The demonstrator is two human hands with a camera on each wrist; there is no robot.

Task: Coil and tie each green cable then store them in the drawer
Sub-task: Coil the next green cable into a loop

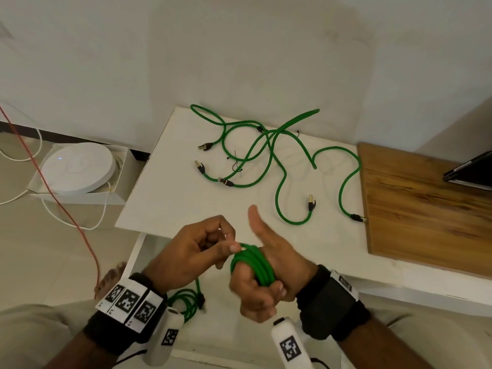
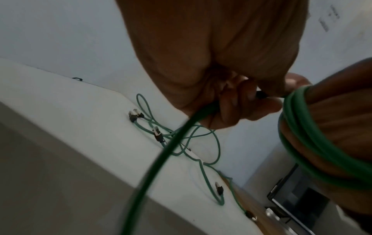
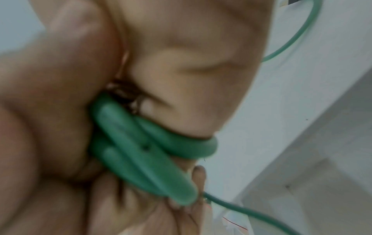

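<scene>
A green cable coil (image 1: pixel 255 265) (image 2: pixel 314 143) (image 3: pixel 145 147) is wound several turns around my right hand (image 1: pixel 265 249), whose fingers curl over it while the thumb points up. My left hand (image 1: pixel 229 242) (image 2: pixel 251 98) pinches the same cable right beside the coil; a free length (image 2: pixel 161 155) hangs down from it. Several loose green cables (image 1: pixel 266 145) with black and gold plugs lie tangled on the white table (image 1: pixel 165 198). Thin black ties (image 1: pixel 237 166) lie among them. Another coiled green cable (image 1: pixel 186 302) lies on a white surface below my hands.
A wooden board (image 1: pixel 426 209) covers the table's right part, with a dark flat device (image 1: pixel 468 169) at its far edge. On the floor at left stands a white round device (image 1: pixel 77 169) in a box, with white cords and a red cord (image 1: pixel 53 187).
</scene>
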